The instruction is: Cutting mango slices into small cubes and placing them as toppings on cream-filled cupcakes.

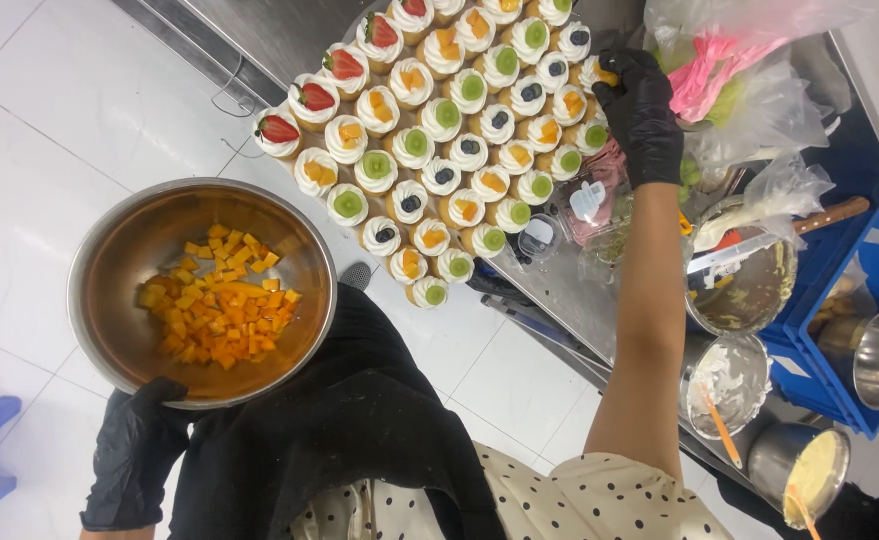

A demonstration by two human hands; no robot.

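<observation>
Two gloved hands: left hand (137, 450) grips bowl (109, 300) of mango cubes (221, 308) at lower left; right hand (639, 110), fingers pinched, sets a piece on cupcake (593, 72) at tray's (354, 28) upper-right edge.

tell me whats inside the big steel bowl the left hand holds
The steel bowl holds a loose pile of diced orange-yellow fruit cubes, with bare metal showing around them. What lies beneath the pile is covered. The gloved left hand grips the rim.

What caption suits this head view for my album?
Gloved right hand sets orange fruit on a cream cupcake; left hand holds a steel bowl of diced fruit.
</observation>
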